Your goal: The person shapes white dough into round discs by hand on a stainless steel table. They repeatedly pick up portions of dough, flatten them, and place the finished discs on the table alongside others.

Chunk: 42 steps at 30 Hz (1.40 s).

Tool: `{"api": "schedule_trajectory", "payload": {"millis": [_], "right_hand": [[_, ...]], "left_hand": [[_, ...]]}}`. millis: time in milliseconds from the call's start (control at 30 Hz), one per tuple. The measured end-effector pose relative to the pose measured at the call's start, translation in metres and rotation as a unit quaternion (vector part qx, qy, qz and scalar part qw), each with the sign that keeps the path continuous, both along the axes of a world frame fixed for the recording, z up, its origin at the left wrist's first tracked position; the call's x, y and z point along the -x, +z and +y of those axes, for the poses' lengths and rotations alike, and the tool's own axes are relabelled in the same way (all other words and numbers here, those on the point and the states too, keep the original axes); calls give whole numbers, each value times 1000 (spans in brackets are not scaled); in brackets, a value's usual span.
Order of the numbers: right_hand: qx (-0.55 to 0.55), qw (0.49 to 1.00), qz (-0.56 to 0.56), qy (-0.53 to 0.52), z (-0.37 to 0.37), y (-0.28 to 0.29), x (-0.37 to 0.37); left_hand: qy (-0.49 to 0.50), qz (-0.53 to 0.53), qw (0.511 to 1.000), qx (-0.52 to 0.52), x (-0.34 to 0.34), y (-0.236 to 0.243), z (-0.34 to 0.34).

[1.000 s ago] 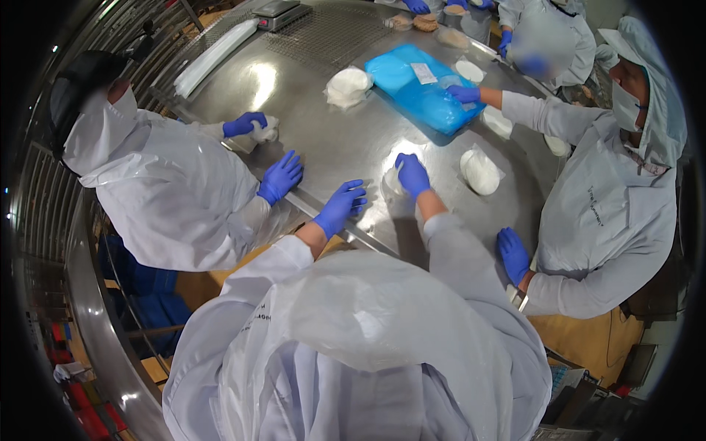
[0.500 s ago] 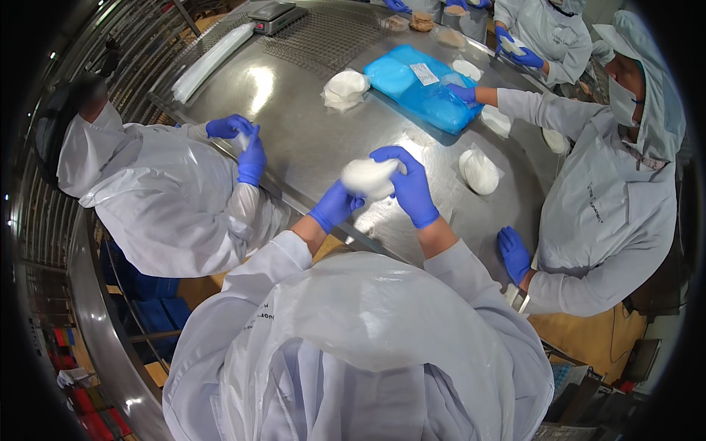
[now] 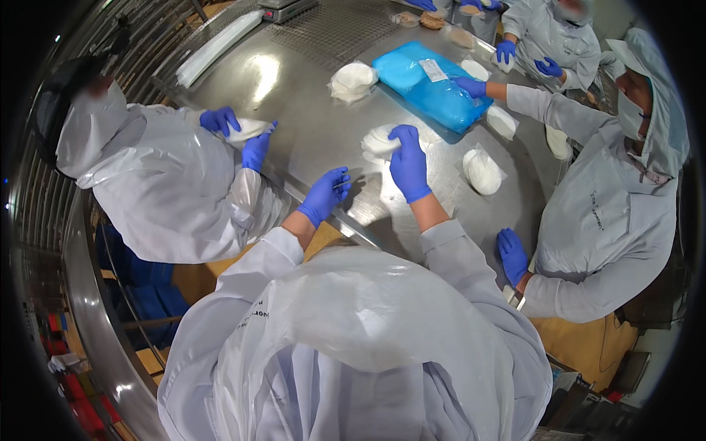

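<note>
On the brushed steel worktop [image 3: 309, 140], smooth, dully reflective, with a bright glare patch near its far side: a flat, rounded white pouch [image 3: 379, 141], soft and crinkled, wrapped in thin clear film. Right hand [image 3: 409, 163] in a matte blue glove, stretched forward, fingers [image 3: 403, 137] curled over the near edge of that pouch, pinching it against the metal. Left hand [image 3: 324, 194], likewise blue-gloved, just above the worktop's near edge, well apart from the pouch; fingers [image 3: 340, 178] loosely bent, holding nothing that can be made out. Both forearms in a white, slightly rustling coat sleeve, under a glossy translucent plastic cape.

Beside the pouch, to the right: a second white pouch [image 3: 483, 170], oval, plump, film-wrapped. Farther off: a lumpy white bundle [image 3: 353, 79] and a long blue plastic bag [image 3: 432, 88], slick and pillow-shaped, with a small pale label on top. Along the far left rim: a long clear plastic roll [image 3: 217, 48]. At the very back: a perforated metal grid [image 3: 331, 29].

To the left: a co-worker [image 3: 154, 184] in white coat and clear apron, two blue gloves clasped around a folded white packet [image 3: 246, 129]. To the right: another co-worker [image 3: 610, 198] in white hood and mask, one gloved hand on the blue bag, the other at the worktop's edge. At the far end: a third person [image 3: 551, 33] with blue gloves.
</note>
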State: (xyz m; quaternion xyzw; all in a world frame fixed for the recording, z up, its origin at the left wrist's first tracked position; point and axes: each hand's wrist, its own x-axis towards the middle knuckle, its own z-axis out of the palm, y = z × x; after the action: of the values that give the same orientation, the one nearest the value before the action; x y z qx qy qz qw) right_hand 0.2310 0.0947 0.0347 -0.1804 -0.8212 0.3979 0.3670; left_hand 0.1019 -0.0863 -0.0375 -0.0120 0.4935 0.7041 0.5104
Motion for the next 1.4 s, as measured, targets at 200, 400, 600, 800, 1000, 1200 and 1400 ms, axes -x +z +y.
{"api": "schedule_trajectory", "payload": {"millis": [200,400,600,800,1000,1200,1400], "right_hand": [[125,971,-191,76,58,-116,18],[293,952,76,44,-27,-92,6],[258,963,-11,76,-29,-49,-18],[81,966,162,186,-24,74,-19],[-54,948,-313,-8,56,-100,8],[518,817,-5,254,4,-44,0],[578,777,129,213,-33,-17,-15]], "left_hand": [[-78,-17,997,-23,-16,-14,4],[-67,-102,987,-101,-35,34,15],[-81,271,957,-64,-6,30,18],[-32,132,991,-21,-16,32,24],[-43,172,983,37,-2,30,22],[19,160,979,129,-29,61,23],[-72,201,971,-109,-6,33,20]]}}
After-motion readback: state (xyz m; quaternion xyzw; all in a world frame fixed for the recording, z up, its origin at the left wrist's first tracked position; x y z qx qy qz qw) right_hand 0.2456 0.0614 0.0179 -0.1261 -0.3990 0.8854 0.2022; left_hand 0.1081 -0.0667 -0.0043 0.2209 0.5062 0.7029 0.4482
